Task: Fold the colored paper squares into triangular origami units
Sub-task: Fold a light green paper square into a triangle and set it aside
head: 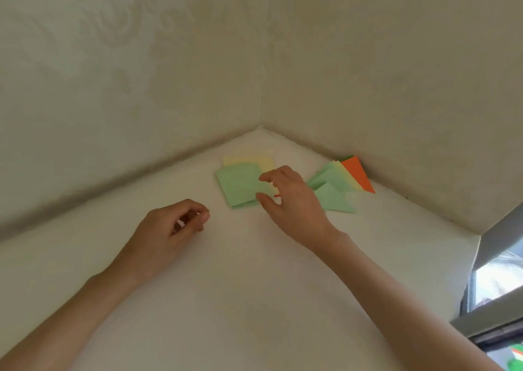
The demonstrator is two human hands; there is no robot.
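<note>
Paper squares are what my right hand reaches for, out toward the far corner of the white tabletop (pixel 254 300). Nearest me, both bare forearms stretch across that surface, and at the near right edge a grey window frame (pixel 486 322) cuts into view.

My left hand (pixel 181 220) rests on the table to the left, well apart from the paper. Its fingers are clenched in toward the thumb, and I see nothing in them.

Farther out and to the right, my right hand (pixel 288 198) lies at the right edge of the green paper squares (pixel 239 185). The thumb tip is at the near right corner and the index fingertip is on the far part of the same edge, with the other fingers curled behind. Whether thumb and finger are pinching the paper or only touching it I cannot tell. A thin red sliver (pixel 276 195) shows between thumb and fingers, just past the green edge.

The green squares lie flat in a small loose stack. Pale yellow squares (pixel 249 159) peek out from under their far side.

Right of my hand sits a cluster of folded pieces. It has green triangular shapes (pixel 335 199) nearest, pale yellow ones (pixel 345 176) behind them, and an orange one (pixel 358 174) farthest, close against the right wall.

Patterned cream wallpaper (pixel 141 73) covers both walls, which meet in the corner beyond the paper.
</note>
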